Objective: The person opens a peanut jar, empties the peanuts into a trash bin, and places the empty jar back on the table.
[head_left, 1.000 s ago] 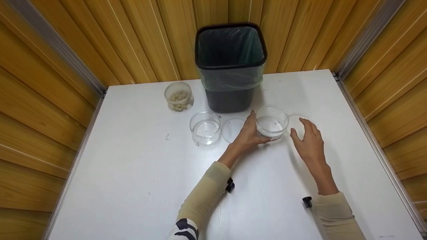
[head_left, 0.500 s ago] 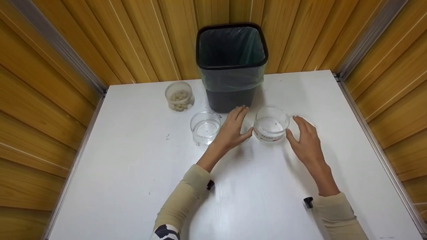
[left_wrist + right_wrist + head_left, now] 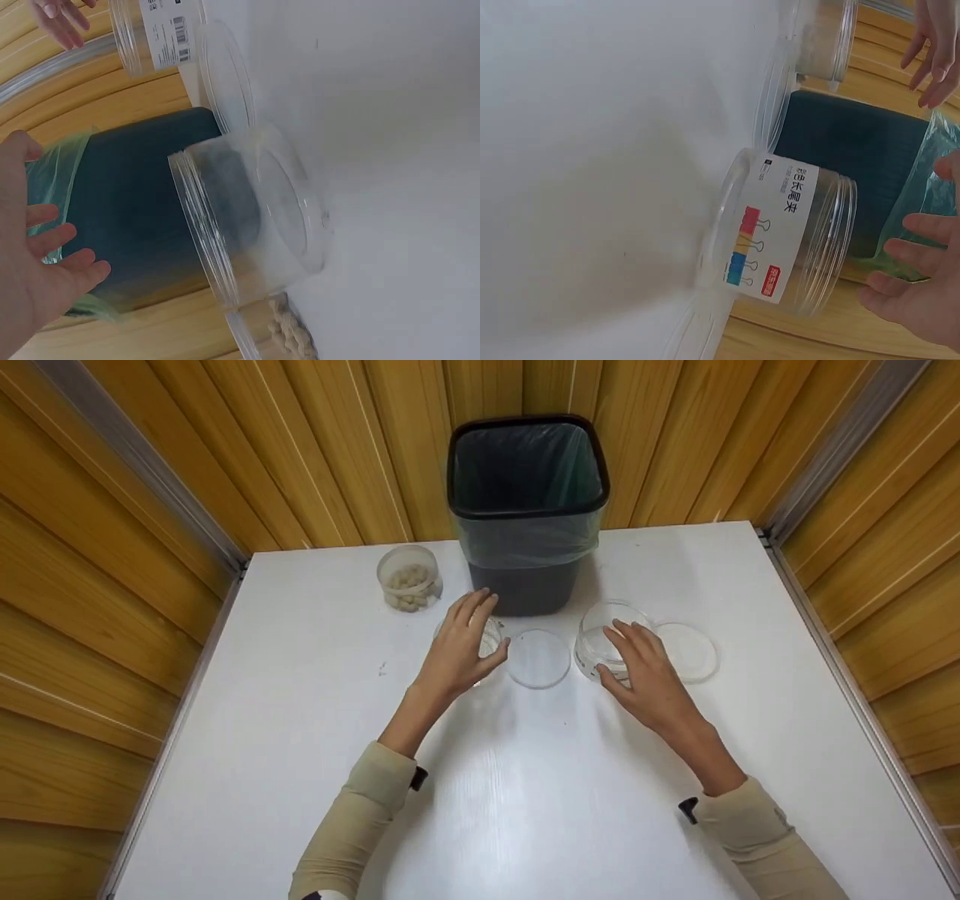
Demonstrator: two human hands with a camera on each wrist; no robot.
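Note:
My left hand (image 3: 454, 649), fingers spread, hovers above a clear plastic jar (image 3: 247, 217), which stands without a lid. In the left wrist view a gap shows between hand and jar. A second lidless jar (image 3: 780, 232) carries a white label with pictures of coloured binder clips. Over its near side is my right hand (image 3: 649, 679), fingers apart; the right wrist view shows it clear of the jar rim. One round clear lid (image 3: 538, 658) lies flat between the jars, and another lid (image 3: 694, 656) lies right of the labelled jar. Neither hand holds anything.
Behind the jars stands a dark bin (image 3: 525, 585) with a green liner bag (image 3: 540, 544) folded over its rim. At the back left, a translucent tub (image 3: 409, 561) contains several tan pieces. Wood-patterned panels (image 3: 300, 450) border the white table (image 3: 285, 750).
My left hand has let go of the labelled jar and moved left to over the other jar. My right hand has shifted left, from beside the labelled jar to above it.

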